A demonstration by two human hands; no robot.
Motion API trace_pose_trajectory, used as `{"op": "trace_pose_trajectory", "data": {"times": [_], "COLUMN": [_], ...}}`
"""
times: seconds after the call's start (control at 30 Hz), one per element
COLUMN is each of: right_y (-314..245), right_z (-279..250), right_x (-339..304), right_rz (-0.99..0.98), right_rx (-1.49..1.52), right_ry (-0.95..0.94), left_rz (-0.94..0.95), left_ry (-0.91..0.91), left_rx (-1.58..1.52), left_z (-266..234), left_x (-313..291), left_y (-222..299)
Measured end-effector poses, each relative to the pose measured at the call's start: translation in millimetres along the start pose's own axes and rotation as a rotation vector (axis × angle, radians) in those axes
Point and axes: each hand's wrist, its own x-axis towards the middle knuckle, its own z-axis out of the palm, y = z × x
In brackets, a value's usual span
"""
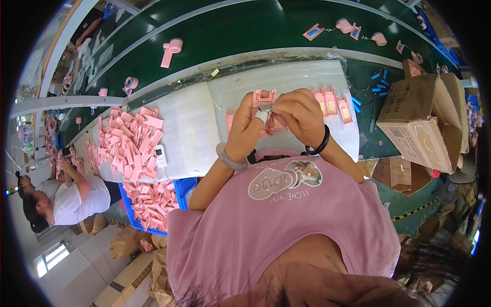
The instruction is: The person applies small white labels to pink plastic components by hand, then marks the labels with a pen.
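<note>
My left hand (243, 134) is closed around a pink plastic housing (264, 95), held upright over the white work mat (192, 110). White tape or a cover wraps its thumb. My right hand (303, 116) pinches at the middle of the same housing, where a small greyish piece shows; the fingertips hide most of it. Beside my right hand stands a row of similar pink housings with yellow pads (331, 106). More pink housings (230, 121) lie next to my left hand, partly covered by it.
A heap of pink parts (130, 140) lies at left beside a small white device (160, 155), above a blue crate (181, 192). Blue cylindrical cells (379, 88) and a cardboard box (417, 120) sit at right. Pink assemblies rest on the green conveyor (245, 33). A co-worker (76, 194) works at far left.
</note>
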Motion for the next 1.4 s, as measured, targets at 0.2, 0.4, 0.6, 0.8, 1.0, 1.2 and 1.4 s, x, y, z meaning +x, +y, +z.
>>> {"op": "trace_pose_trajectory", "data": {"times": [0.2,0.4,0.6,0.8,1.0,1.2,1.4], "right_y": [1,4,7,10,6,1,0], "right_z": [0,1,1,2,6,7,7], "right_x": [-2,-4,-8,-10,-12,-10,-11], "right_rz": [-0.004,-0.018,0.008,0.042,0.107,0.127,0.082], "right_rx": [0.006,0.039,0.114,0.149,0.131,0.134,0.123], "right_ry": [0.001,0.032,0.025,0.031,0.059,0.077,0.077], "left_rz": [0.054,0.102,0.006,0.044,0.007,0.243,0.135], "left_ry": [0.009,-0.002,-0.012,0.014,0.005,-0.016,0.033], "left_rx": [0.121,0.149,0.054,0.129,0.211,0.178,0.181], "left_z": [3,5,5,12,5,5,9], "left_x": [-1,-3,-4,-2,-4,-2,-9], "left_y": [3,0,-1,6,-3,-4,-12]}}
